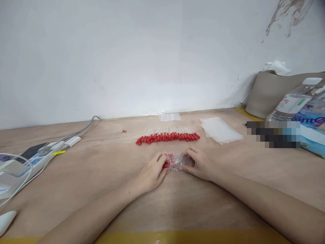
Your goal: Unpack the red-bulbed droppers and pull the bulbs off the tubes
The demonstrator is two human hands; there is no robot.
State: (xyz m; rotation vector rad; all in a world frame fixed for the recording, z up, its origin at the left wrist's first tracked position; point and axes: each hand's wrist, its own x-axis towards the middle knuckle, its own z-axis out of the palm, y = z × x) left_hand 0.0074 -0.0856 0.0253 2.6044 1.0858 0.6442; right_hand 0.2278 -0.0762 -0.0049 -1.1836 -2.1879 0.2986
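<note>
A small clear plastic bag (179, 161) lies between my hands, low over the table. My left hand (153, 172) is closed on its left end, where some red tips (166, 164) show by the fingers; whether they are fully inside the bag I cannot tell. Thumb and fingers of my right hand (200, 163) grip the bag's right end. Just beyond the hands, a row of white sticks with red tips (167, 136) is spread on the table, red ends toward me. To their right is a stack of clear zip bags (220, 129).
Another flat bag (169, 117) lies near the wall. Power strips with cables (38, 161) occupy the left side, with a white object (7, 222) at the edge. A plastic bottle (291, 101), a grey-brown container (262, 95) and a blue-white pack (313, 139) stand at right.
</note>
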